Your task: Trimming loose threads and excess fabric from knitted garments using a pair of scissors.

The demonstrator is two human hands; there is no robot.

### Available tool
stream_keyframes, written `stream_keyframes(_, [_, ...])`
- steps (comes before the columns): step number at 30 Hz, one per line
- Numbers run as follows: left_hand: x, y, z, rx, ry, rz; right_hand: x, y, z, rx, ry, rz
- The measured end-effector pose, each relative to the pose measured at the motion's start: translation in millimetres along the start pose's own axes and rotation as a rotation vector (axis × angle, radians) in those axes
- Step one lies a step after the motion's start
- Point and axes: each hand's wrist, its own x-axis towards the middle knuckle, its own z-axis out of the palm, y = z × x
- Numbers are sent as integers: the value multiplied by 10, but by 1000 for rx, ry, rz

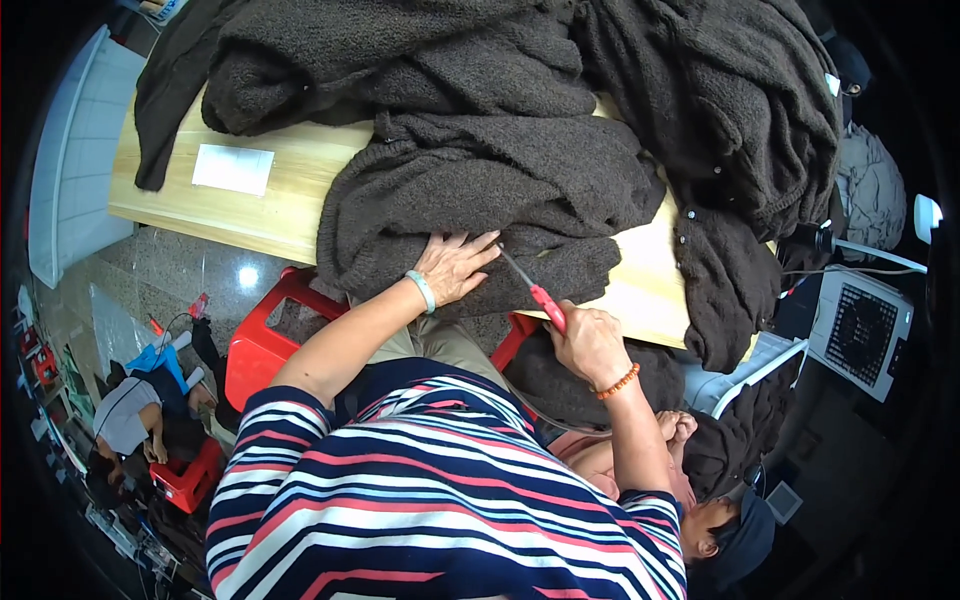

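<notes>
A dark brown knitted cardigan [480,180] lies bunched on the wooden table in front of me. My left hand [457,267], with a pale bracelet at its wrist, rests flat on the near part of the knit, its fingers spread. My right hand [592,345], wearing an orange bead bracelet, is closed round a slim tool with a red handle [546,303] and a thin metal shaft. The shaft slants up and left. Its tip is at the knit beside my left fingertips; I cannot make out the tip's shape.
More brown cardigans [740,100] are heaped at the back and right of the table [290,215]. White paper [233,170] lies at its left. A red stool [265,340] stands below. One person [735,535] is close on my right; another [130,410] sits far left.
</notes>
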Motion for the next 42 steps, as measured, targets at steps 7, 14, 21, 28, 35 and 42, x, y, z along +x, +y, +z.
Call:
stream_keyframes(7, [-26, -34, 32, 65, 75, 67, 302, -356, -18, 211, -4, -155])
stream_keyframes(14, [-710, -307, -485, 121, 339, -212, 202, -151, 83, 238, 53, -179])
stream_keyframes(21, [-850, -483, -387, -28, 55, -337, 267, -424, 238, 123, 16, -248])
stream_keyframes(28, [-850, -441, -608, -45, 157, -195, 439, -371, 92, 266, 54, -276])
stream_keyframes(35, [108, -911, -1204, -69, 780, -404, 682, -18, -67, 337, 467, -54])
stream_keyframes(42, [533, -1404, -1127, -42, 654, -365, 1389, 388, 49, 31, 584, 178])
